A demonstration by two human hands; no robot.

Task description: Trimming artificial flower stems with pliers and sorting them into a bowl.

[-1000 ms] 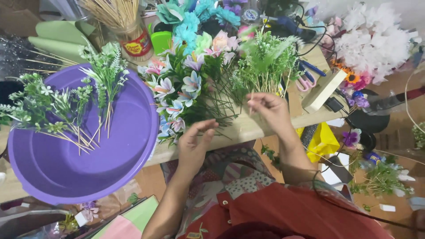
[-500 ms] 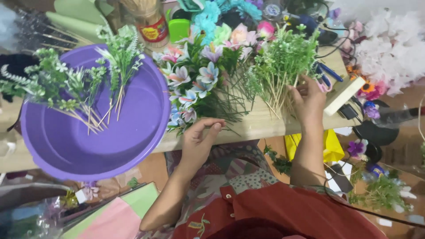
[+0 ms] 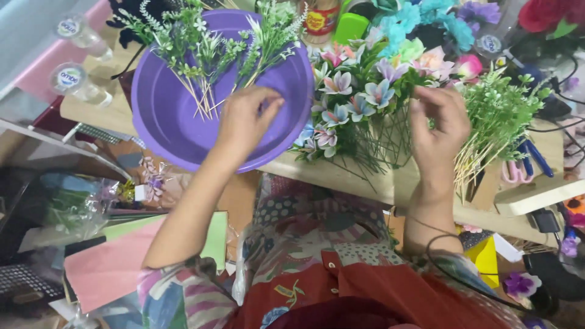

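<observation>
My left hand hovers over a purple basin, fingers loosely bent with nothing seen in them, just below the pale stems of the green sprigs lying in the basin. My right hand is at the right edge of a bunch of pink, white and blue artificial flowers on the wooden table. Its fingertips are pinched among the leaves; whether they grip a stem is hidden. A second clump of green sprigs stands right of that hand.
Teal flowers, a green cup and a tin crowd the table's back. Pink scissors lie at the right edge. Pink and green paper sheets lie on the floor at the left. Two sealed water cups sit far left.
My left hand rose from the table's front edge to above the basin. My right hand moved from the green clump to the flower bunch's edge. The view swung left.
</observation>
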